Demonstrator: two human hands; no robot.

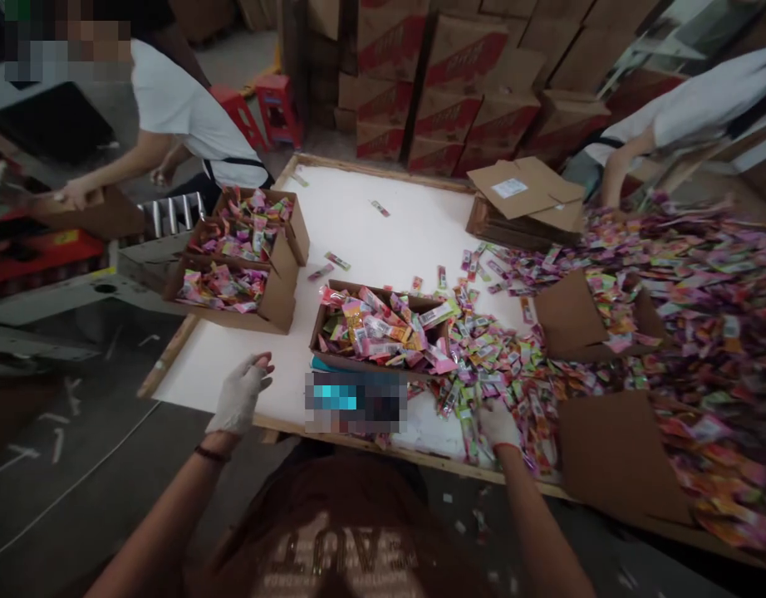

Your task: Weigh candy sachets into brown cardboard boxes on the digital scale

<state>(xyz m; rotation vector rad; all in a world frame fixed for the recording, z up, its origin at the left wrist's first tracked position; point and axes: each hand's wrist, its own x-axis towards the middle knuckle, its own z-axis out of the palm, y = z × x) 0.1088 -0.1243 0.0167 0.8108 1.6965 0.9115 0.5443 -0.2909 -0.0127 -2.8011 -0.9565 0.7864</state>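
My left hand [243, 394], in a white glove, hovers over the front left of the white table [202, 363]; its fingers are apart and hold nothing. My right hand [498, 423], also gloved, reaches into the loose wrapped packets [492, 353], and its fingertips are hidden among them. Between the hands, a small cardboard box [358, 358] filled with packets stands behind a digital scale [383, 403], whose front is blurred out.
Packed boxes [282, 291] stand at the left table edge. Flattened cardboard [523, 195] lies at the back right. Open boxes [620, 453] sit in the large heap at right. People work at both sides; stacked cartons [445, 116] rise behind.
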